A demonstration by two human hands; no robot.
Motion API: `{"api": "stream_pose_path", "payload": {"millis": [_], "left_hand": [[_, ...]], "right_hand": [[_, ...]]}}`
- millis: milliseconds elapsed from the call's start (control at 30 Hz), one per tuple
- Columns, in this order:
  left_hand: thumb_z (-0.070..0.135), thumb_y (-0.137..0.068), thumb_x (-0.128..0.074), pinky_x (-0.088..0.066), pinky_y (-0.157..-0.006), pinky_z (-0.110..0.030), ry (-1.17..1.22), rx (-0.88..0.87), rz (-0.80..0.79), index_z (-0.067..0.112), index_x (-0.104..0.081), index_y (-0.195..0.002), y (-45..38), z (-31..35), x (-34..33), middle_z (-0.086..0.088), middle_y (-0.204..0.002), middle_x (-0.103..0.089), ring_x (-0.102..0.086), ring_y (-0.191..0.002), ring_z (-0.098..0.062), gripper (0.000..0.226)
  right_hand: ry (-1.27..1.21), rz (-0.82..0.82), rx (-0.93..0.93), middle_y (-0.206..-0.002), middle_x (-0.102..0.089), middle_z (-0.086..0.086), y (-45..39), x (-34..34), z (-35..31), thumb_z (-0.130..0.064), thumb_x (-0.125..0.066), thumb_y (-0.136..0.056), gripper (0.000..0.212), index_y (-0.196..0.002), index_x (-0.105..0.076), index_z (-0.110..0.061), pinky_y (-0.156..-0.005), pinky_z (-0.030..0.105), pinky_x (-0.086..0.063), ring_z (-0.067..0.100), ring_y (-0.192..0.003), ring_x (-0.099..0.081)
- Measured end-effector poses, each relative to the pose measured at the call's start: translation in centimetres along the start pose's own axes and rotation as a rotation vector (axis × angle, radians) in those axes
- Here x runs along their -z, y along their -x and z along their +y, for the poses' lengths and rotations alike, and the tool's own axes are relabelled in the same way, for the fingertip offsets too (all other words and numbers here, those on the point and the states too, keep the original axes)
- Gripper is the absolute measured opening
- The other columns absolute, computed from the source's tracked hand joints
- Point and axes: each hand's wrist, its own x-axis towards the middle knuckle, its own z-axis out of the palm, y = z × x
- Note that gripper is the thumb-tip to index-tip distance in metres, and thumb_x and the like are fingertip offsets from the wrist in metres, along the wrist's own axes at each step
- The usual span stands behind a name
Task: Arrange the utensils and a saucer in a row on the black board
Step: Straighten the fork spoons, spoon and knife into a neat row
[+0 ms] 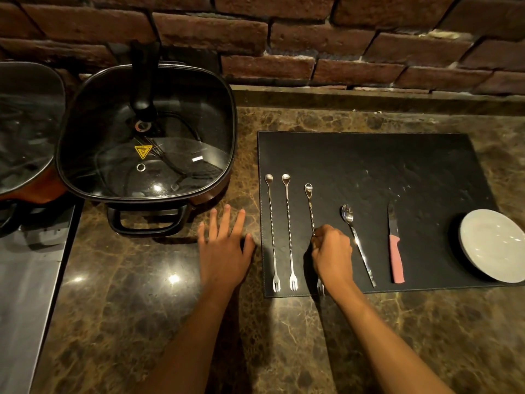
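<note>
Gripping third bar spoon [310, 207], right hand [332, 253]

The black board [397, 166] looks matt and faintly grained like slate or leather, with pale stitching along its edge, while the desk [113, 308] around it is polished brown veined stone that throws back glossy points of light. On the board, the three twisted spoon-forks [272, 228] and the teaspoon [355, 237] are bright shiny metal, the knife [395, 245] right of them has a dull steel blade and a matt pink handle, probably plastic, and the saucer [494, 245] at the board's right edge is smooth glazed white ceramic. Left of the board stands a pot with a glossy glass lid [142, 137] and black plastic-looking handles, and behind it runs a wall of rough, matt red brick [312, 38].
</note>
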Motion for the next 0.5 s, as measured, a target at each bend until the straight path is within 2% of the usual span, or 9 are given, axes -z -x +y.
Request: {"api": "stream_pose_path", "payload": {"millis": [100,367,500], "left_hand": [[0.052,-0.100,-0.034,-0.024,-0.119,-0.058,-0.002,0.002,0.001,0.032,-0.035,-0.156,0.0,0.0,-0.1,-0.007,-0.164,-0.034,-0.025,-0.153,-0.032,0.059],[0.051,-0.100,-0.034,-0.022,-0.120,-0.057,-0.007,0.000,0.000,0.031,-0.034,-0.156,0.1,0.3,0.2,-0.007,-0.164,-0.034,-0.025,-0.153,-0.032,0.059],[0.051,-0.100,-0.033,-0.023,-0.120,-0.058,-0.007,0.003,-0.009,0.031,-0.034,-0.157,0.1,0.3,0.4,-0.007,-0.165,-0.033,-0.024,-0.154,-0.033,0.060]], "right_hand": [[-0.015,-0.005,0.015,-0.093,-0.065,0.018,-0.5,-0.3,-0.8,-0.001,-0.054,-0.084,0.012,-0.091,-0.064,-0.005,-0.066,0.033,-0.038,0.040,-0.088,-0.061],[-0.052,-0.012,0.024,-0.089,-0.066,0.016,-0.9,-0.6,-1.5,-0.005,-0.054,-0.087,0.010,-0.090,-0.064,-0.004,-0.067,0.036,-0.047,0.038,-0.083,-0.062],[-0.061,-0.006,0.023,-0.090,-0.067,0.015,-0.9,-0.6,-1.5,-0.009,-0.056,-0.089,0.010,-0.091,-0.064,-0.005,-0.067,0.034,-0.044,0.037,-0.085,-0.062]]}}
